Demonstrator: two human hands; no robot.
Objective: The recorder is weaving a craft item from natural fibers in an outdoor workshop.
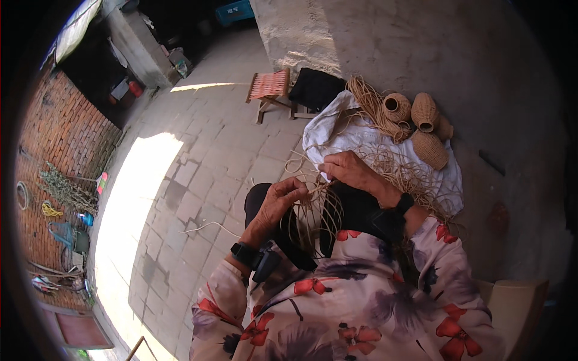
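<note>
- The person is sitting in a paved yard, working on one half-woven straw piece [313, 213] that is resting on the lap, its loose strands fanning down over dark trousers.
- The left hand [278, 201] is curling its fingers closed around a few strands at the near left edge of the weaving, pinching them tight.
- The right hand [349, 169] is bending over the top of the same piece, fingertips pressing shut on strands just right of the left hand; the two hands are almost touching.
- Each wrist is wearing one dark band, two in all, the left one carrying a small black device [264, 263].
- Beyond the hands, one white cloth [337, 135] is lying spread on the ground, with a loose bundle of straw [376, 111] trailing across it.
- At the far right edge of the cloth, four small woven vessels are sitting clustered together: one open-mouthed pot [396, 107], one ribbed one [425, 111] beside it, one lower down [430, 148], and a fourth mostly hidden behind them.
- Farther off, to the left of the cloth, one folding stool with a red woven seat [270, 87] is standing, and one black bag [315, 87] is sitting just right of it.
- A single stray strand [208, 227] is lying on the paving to the left of the knees.
- A brick wall [66, 129] is running along the far left.
</note>
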